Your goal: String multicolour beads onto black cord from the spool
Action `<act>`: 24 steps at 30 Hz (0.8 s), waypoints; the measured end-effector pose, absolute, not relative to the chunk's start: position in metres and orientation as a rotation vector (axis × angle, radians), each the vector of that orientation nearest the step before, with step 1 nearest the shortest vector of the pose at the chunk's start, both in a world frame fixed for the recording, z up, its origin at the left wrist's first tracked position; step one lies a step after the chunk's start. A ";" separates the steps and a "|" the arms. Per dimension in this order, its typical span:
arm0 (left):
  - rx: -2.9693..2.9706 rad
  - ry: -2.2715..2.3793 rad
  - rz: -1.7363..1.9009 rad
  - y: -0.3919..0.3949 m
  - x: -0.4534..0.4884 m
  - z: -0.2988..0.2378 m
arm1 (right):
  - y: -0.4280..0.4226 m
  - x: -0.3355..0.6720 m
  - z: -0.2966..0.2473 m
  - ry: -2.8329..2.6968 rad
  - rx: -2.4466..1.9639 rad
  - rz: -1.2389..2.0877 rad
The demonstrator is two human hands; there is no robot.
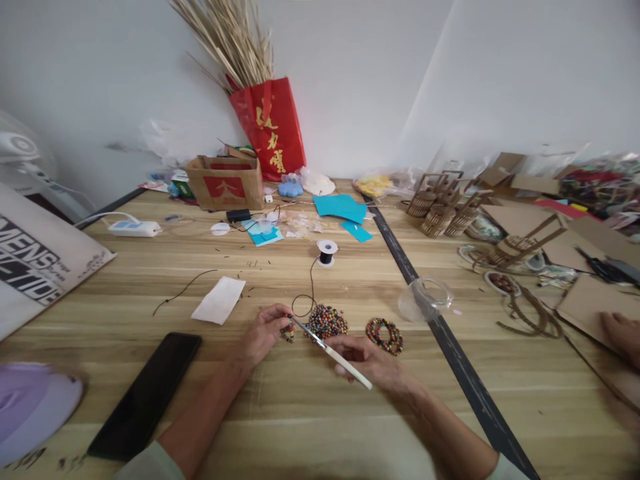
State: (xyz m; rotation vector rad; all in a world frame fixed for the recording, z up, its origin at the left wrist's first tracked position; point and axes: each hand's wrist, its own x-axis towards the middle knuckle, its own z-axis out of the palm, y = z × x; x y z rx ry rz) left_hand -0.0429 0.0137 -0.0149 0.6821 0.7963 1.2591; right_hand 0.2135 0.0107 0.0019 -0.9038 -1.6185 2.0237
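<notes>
My left hand (265, 331) pinches one end of a short string of small multicoloured beads (288, 333), which hangs from its fingertips. In my right hand (367, 360) is a pair of white-handled scissors (345, 365), seen edge-on. Their metal tip reaches the beads at my left fingertips. Behind the scissors lies a heap of loose coloured beads (327, 321). To the right of the heap rests a coiled bead strand (384, 335). Black cord curls down toward the heap from a white spool (327, 253).
Left of my hands are a white paper piece (219, 301), a black cord length (183, 291) and a black phone (146, 396). A clear plastic cup (425, 299) lies at right. Small woven baskets (440, 210) stand beyond. Another person's hand (621, 335) shows at the right edge.
</notes>
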 end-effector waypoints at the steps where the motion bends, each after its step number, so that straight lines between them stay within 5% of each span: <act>1: 0.683 0.796 1.255 0.014 -0.043 -0.015 | 0.011 0.214 0.002 -1.603 -0.903 2.037; 17: 0.705 0.790 1.245 0.014 -0.044 -0.015 | 0.012 0.213 -0.002 -1.500 -0.955 2.080; 24: 0.709 0.772 1.247 0.015 -0.044 -0.015 | 0.008 0.211 0.002 -1.739 -0.952 1.791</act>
